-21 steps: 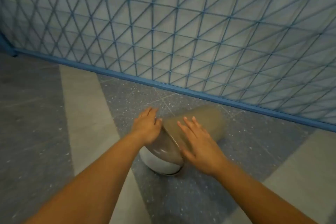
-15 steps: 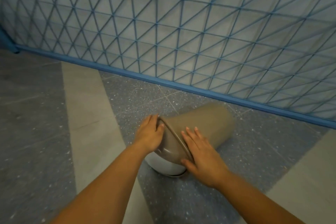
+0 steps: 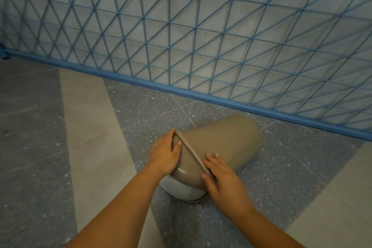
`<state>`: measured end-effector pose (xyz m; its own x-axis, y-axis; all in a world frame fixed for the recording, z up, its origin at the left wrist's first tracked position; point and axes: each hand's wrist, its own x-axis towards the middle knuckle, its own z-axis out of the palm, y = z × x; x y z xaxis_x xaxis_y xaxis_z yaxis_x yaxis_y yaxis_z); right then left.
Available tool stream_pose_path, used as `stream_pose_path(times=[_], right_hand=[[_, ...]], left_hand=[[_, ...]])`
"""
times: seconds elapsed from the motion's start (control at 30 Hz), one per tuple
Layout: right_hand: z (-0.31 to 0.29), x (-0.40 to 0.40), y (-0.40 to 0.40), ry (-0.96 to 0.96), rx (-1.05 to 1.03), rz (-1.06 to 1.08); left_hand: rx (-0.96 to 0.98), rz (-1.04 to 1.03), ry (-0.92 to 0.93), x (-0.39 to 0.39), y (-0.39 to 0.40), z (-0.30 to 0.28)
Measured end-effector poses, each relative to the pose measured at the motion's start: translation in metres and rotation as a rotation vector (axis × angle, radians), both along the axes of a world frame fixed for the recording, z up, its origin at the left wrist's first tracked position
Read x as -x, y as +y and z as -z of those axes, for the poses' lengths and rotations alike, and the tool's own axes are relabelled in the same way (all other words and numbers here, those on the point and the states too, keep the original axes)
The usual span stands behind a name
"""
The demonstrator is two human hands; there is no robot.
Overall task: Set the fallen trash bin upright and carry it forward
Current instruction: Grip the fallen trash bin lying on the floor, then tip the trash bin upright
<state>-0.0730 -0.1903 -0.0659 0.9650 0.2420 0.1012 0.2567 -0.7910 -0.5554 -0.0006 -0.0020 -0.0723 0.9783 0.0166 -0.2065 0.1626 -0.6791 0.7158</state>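
A taupe plastic trash bin (image 3: 225, 143) lies on its side on the speckled floor, its lid end toward me and its base pointing at the fence. The lid has a paler grey lower part (image 3: 181, 191). My left hand (image 3: 164, 154) presses against the left side of the lid rim, fingers curled over its edge. My right hand (image 3: 222, 177) lies flat on the right side of the rim and body, fingers spread. Both hands touch the bin, which rests on the floor.
A blue wire-mesh fence (image 3: 201, 36) with a blue bottom rail (image 3: 221, 102) runs across just beyond the bin. The floor has grey speckled tiles (image 3: 141, 110) and pale curved bands (image 3: 90, 137) to the left and right.
Both hands came down onto the bin's lid end; the left closed over the rim, the right settled flat on it. The bin stays on its side.
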Motion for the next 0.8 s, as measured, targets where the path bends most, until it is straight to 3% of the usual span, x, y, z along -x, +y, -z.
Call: stream_pose_path(times=[0.17,0.3,0.43,0.57,0.7,0.8], right_hand=[[-0.011,0.001,0.012,0.051,-0.136,0.153],[-0.035,-0.007,0.011,-0.027,-0.233,0.272],[-0.062,-0.022,-0.003,-0.002,-0.383,0.419],[-0.083,-0.034,-0.017,0.156,-0.692,0.555],[-0.090,-0.039,-0.036,0.344,-0.978,0.714],[-0.085,-0.035,-0.050,0.518,-1.062,0.816]], left_hand=[[0.042,-0.005,0.026,-0.003,-0.002,-0.004],[0.080,-0.017,0.026,-0.011,-0.001,-0.022],[0.137,0.009,-0.159,-0.025,-0.008,-0.069],[0.197,0.023,-0.359,-0.029,-0.024,-0.113],[-0.103,0.042,-0.555,-0.028,-0.036,-0.131],[-0.307,0.092,-0.587,-0.028,-0.043,-0.127]])
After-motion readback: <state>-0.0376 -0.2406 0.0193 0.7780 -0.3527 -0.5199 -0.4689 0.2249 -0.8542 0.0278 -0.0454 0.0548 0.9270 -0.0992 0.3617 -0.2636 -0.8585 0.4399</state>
